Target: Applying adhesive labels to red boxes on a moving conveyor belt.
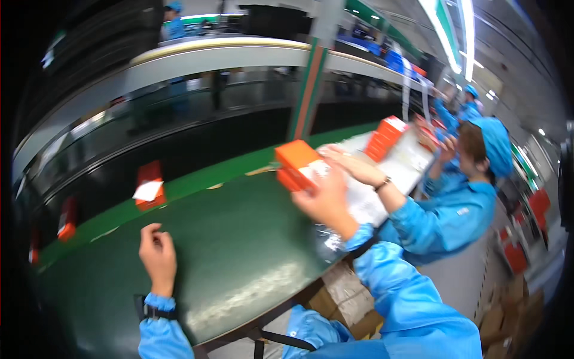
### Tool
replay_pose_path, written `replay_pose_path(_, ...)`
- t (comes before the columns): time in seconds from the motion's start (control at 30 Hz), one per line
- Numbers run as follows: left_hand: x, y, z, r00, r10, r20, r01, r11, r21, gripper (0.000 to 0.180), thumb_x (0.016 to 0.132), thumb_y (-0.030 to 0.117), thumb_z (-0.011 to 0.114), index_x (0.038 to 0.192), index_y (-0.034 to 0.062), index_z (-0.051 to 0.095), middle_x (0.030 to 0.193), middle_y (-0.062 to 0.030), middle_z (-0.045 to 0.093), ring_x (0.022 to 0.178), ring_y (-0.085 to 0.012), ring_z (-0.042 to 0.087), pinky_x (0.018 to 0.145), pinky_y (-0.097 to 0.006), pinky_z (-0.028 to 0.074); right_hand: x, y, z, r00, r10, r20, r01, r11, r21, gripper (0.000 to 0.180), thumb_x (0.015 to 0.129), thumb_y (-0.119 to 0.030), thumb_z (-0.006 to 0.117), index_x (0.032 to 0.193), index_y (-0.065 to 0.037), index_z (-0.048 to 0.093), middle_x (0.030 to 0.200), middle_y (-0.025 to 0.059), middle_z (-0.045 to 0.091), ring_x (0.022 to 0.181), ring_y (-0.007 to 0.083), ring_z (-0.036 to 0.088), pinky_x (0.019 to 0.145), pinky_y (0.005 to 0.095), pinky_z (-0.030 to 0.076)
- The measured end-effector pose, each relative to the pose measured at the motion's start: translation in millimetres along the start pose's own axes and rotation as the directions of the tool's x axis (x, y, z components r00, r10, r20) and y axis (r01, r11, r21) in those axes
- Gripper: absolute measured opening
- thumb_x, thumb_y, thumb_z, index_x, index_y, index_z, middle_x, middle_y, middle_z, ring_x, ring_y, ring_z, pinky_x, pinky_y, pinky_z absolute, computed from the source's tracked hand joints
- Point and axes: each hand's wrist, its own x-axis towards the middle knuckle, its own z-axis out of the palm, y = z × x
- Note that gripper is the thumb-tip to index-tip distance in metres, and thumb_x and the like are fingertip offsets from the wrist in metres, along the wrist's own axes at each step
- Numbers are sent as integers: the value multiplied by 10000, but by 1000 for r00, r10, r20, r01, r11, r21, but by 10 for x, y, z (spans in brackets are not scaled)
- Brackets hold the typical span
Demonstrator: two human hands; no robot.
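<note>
A small orange box point(297, 163) sits at the far right of a dark green bench point(239, 239), near its right edge. It is rectangular, with a bright orange top and sides, and a white, glossy patch shows on its right end, blurred. It lies slightly tilted, one corner pointing toward the viewer. The right hand point(326, 200) is raised against its near right side, fingers spread over the white patch. The left hand point(158, 254) rests loosely curled on the bench, well apart from the box.
</note>
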Motion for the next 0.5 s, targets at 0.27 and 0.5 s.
replay_pose_path(0.27,-31,2104,229,460,358,813,-390,904,-178,678,815,425,764,1329,25,575,1215,-196,657,1086,-386,645,938,-434,512,-435,-1704,40,824,-492,283,-19,474,880,264,780,-184,676,984,-16,687,1045,156,697,1103,316,626,1022,458,468)
replay_pose_path(0.5,-82,1820,512,-161,-28,987,473,875,102,509,874,402,788,1106,-38,679,959,-67,705,852,-134,646,739,-286,521,-581,-2208,-323,516,-748,417,121,545,829,224,793,-166,661,967,-36,714,942,145,712,969,317,666,911,428,511)
